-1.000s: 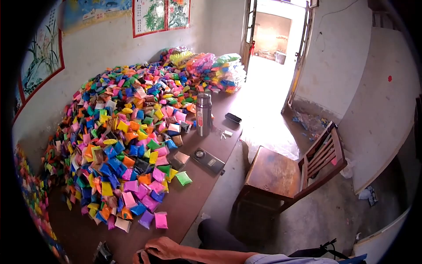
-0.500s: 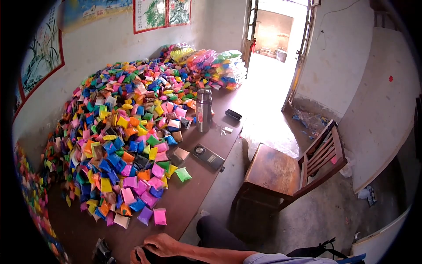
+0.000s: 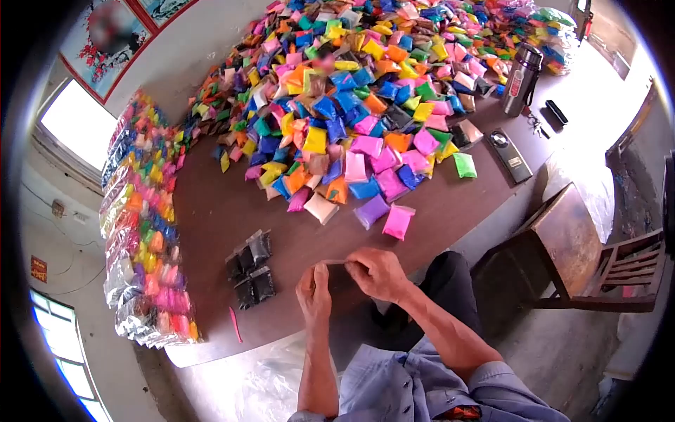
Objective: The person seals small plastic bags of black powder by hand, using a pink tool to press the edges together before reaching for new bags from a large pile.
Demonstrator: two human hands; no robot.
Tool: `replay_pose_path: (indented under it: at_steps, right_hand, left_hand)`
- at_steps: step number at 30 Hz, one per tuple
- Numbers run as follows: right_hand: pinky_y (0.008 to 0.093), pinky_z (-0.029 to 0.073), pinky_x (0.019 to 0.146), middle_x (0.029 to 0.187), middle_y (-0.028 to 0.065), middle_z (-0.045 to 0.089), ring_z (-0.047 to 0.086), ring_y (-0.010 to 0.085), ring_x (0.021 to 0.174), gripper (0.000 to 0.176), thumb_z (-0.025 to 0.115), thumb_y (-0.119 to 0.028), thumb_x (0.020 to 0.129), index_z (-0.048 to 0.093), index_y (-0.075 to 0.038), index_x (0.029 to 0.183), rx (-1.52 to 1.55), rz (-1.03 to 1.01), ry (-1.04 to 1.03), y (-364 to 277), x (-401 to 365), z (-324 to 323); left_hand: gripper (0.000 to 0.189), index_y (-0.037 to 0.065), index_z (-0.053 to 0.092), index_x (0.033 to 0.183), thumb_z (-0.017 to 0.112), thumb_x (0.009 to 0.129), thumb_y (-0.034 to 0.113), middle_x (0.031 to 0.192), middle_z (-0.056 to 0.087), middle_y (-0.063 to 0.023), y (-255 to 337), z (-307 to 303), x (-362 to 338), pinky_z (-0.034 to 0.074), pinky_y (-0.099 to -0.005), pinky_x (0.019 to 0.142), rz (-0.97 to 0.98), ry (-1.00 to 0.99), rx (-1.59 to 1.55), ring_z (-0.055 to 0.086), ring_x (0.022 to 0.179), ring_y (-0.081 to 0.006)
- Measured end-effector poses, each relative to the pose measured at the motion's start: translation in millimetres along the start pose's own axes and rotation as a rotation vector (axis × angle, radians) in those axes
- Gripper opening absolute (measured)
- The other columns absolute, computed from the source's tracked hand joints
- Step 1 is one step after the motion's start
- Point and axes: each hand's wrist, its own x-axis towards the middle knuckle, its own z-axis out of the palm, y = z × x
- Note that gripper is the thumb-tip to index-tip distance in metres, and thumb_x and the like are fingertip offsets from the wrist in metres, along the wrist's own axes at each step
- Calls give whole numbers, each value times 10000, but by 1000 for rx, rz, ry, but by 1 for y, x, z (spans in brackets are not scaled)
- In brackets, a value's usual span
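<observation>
My left hand (image 3: 314,292) and my right hand (image 3: 377,274) are close together above the table's near edge, fingers pinched. Stretched between their fingertips is a thin, see-through plastic bag (image 3: 336,261), of which mainly the pale top edge shows. Left of my hands, several black packets (image 3: 250,270) lie grouped on the brown table. A slim pink tool (image 3: 235,325) rests below them near the edge. Beyond my right hand lie a bright pink packet (image 3: 399,221) and a purple packet (image 3: 371,211), at the front of a large heap of coloured packets (image 3: 365,119).
Filled clear bags of coloured packets (image 3: 151,246) line the table's left side. A steel thermos (image 3: 522,81), a black case (image 3: 556,112), keys (image 3: 538,126) and a flat grey device (image 3: 509,156) stand or lie at the right. A wooden chair (image 3: 569,225) is beside the table.
The view has swung left and down, bringing both hands, the black packets, the pink tool and the bagged packets into fuller view. The plastic between my hands now shows.
</observation>
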Motion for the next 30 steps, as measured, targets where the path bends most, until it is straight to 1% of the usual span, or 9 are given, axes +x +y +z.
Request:
replay_pose_path:
  at_steps: [2,5,6,13,16,18,19,21,30]
  right_hand:
    - [415,538,643,824,150,688,684,356,731,73,714,-37,878,721,-40,951,-23,28,6,2,-1,1]
    - [406,529,625,821,154,683,680,343,710,62,716,-36,883,715,-33,946,17,33,2,-2,0,-1]
    - [406,529,625,821,154,683,680,343,710,62,716,-36,883,715,-33,946,21,37,-1,-2,-1,-2]
    - [428,545,656,863,173,709,696,385,771,44,721,-53,901,723,-41,944,20,94,-9,-2,0,-2]
    - [424,544,653,866,177,709,697,387,774,49,717,-43,909,726,-36,957,22,66,14,1,0,-1]
    - [423,543,653,867,179,709,697,387,777,55,714,-41,913,728,-34,966,34,53,25,3,0,0]
    - [419,543,655,872,178,711,699,384,783,58,714,-39,915,731,-33,970,40,57,27,3,-1,0]
    - [415,544,658,876,177,713,701,382,789,61,713,-38,917,734,-32,974,47,64,30,3,-1,-1]
    - [451,549,710,889,189,712,695,410,831,178,735,-162,916,725,-37,1043,29,96,-63,-8,3,-8]
  left_hand:
    - [287,-34,720,1029,652,1051,243,794,644,-39,4,4,-1,468,-318,701,11,8,-72,545,781,-109]
    - [293,-35,720,1021,653,1051,249,789,635,-40,6,6,-1,464,-318,696,104,32,32,536,778,-107]
    - [260,-28,728,1013,670,1036,225,837,703,-138,8,4,-1,511,-350,722,78,10,51,633,768,-172]
    - [250,-25,730,1031,681,1020,220,841,706,-137,4,7,1,510,-373,713,28,-6,75,627,741,-205]
    - [238,-33,699,961,709,990,204,806,673,-147,8,10,0,487,-377,673,211,7,22,586,691,-214]
    - [268,-22,646,919,685,1023,221,745,563,-53,-4,5,0,438,-305,674,205,-77,128,490,756,-105]
    - [268,-22,646,919,685,1023,221,745,563,-53,-6,4,0,438,-305,674,203,-80,128,490,756,-105]
    - [253,-28,595,849,737,958,151,735,582,-162,-7,4,0,451,-358,613,191,-74,113,526,642,-201]
    - [250,-9,641,905,727,998,207,733,614,-108,-2,4,1,451,-325,616,154,-64,22,498,679,-144]
